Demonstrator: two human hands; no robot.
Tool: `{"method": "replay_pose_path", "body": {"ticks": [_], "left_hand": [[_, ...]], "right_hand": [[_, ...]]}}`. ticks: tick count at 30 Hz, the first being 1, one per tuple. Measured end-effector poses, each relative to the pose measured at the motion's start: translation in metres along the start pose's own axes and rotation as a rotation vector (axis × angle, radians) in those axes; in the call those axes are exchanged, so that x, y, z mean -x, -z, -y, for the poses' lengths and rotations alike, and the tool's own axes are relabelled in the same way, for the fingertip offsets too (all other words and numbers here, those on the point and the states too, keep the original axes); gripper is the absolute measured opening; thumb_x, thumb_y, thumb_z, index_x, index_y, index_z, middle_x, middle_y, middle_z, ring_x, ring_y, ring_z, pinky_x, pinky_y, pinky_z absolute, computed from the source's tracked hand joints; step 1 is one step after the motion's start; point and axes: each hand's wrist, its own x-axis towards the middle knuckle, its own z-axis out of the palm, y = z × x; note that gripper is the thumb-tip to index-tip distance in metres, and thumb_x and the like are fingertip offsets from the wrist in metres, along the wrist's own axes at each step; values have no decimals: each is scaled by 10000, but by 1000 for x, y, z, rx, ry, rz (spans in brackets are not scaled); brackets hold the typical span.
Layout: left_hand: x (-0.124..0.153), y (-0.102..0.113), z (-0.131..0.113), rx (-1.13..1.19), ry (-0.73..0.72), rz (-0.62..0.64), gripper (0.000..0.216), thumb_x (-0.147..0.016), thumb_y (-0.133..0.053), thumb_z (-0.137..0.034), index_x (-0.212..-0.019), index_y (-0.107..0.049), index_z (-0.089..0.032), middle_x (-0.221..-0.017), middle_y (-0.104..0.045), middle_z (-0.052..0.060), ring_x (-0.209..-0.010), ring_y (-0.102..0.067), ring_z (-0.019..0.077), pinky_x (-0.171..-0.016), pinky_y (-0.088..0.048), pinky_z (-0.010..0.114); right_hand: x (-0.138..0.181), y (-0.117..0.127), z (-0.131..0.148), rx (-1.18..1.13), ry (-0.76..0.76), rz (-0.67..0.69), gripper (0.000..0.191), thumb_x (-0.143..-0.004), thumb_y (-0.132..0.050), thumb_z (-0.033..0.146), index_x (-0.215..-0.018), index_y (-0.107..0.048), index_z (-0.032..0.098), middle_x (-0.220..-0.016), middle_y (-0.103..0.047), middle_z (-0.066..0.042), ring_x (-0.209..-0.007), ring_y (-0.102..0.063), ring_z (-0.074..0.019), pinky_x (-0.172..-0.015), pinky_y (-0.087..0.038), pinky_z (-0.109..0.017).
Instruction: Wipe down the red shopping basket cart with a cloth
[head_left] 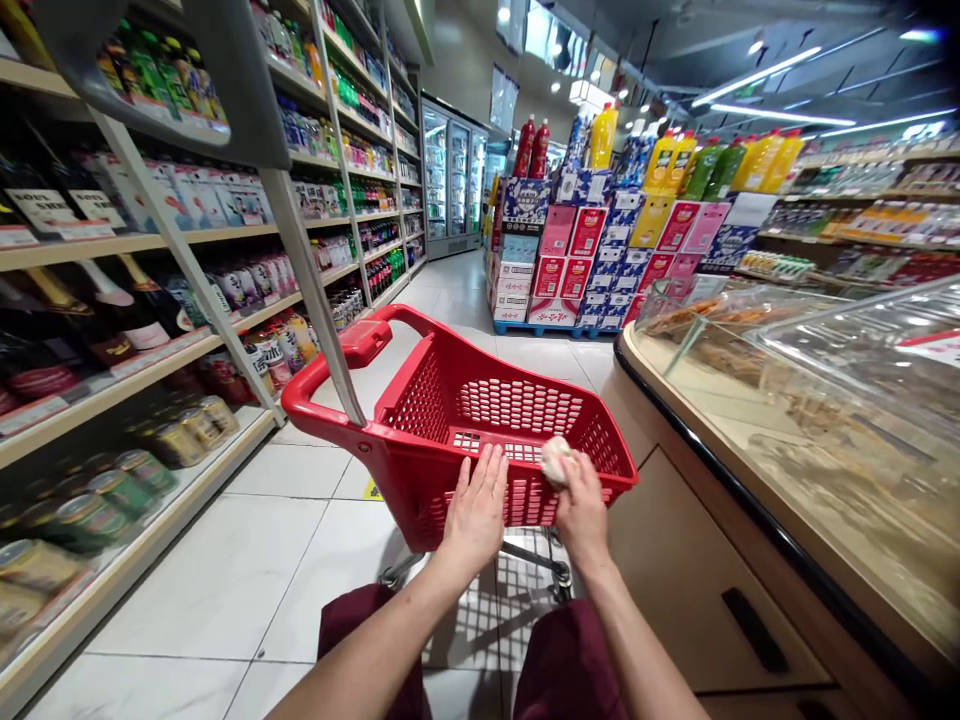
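A red plastic shopping cart point(517, 395) stands side-on in front of my knees, its grey pole and handle rising at the left. My left hand point(478, 500) lies flat against the near side of the basket, fingers stretched out and close together, with nothing in it. Toward the basket's right end, my right hand point(581, 505) grips a crumpled whitish cloth point(556, 460) at the near rim. Part of the cloth is hidden behind my fingers. Through the slotted walls, the basket's inside shows no goods.
Shelves point(210, 235) of bottles and cans line the left. A counter point(675, 400) with glass and clear covers stands close on my right. Beyond the cart, stacked drink cartons point(574, 260) rest on a blue pallet. Glass-door fridges point(454, 170) are at the back.
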Motion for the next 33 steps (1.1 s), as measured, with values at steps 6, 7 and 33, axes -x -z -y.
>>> {"method": "replay_pose_path", "body": {"ticks": [6,7,33], "left_hand": [[0,1,-2,-7,6,22,644,-740,-389,-159,-1346,-202,-48,-1437,-195,113,-1330,-86,226,-1068,-150,408],[0,0,-2,-1,15,22,637,-742,-388,-158,-1343,-209,-45,-1435,-202,116,-1329,-90,228,-1067,-154,411],[1,-2,-2,-5,13,-17,638,-739,-389,-152,-1346,-215,-56,-1425,-229,128,-1327,-111,231,-1063,-152,425]], "right_hand": [[-7,19,-28,86,-202,-158,445,-690,-335,140,-1068,-569,112,-1210,-472,-138,-1143,-419,-253,-975,-329,-439],[-6,15,-20,64,-152,-112,445,-696,-336,136,-1076,-566,127,-1222,-468,-126,-1154,-411,-243,-980,-330,-427],[-3,-1,0,12,24,21,456,-732,-316,124,-1132,-530,161,-1288,-425,-92,-1211,-348,-203,-1003,-314,-408]]}}
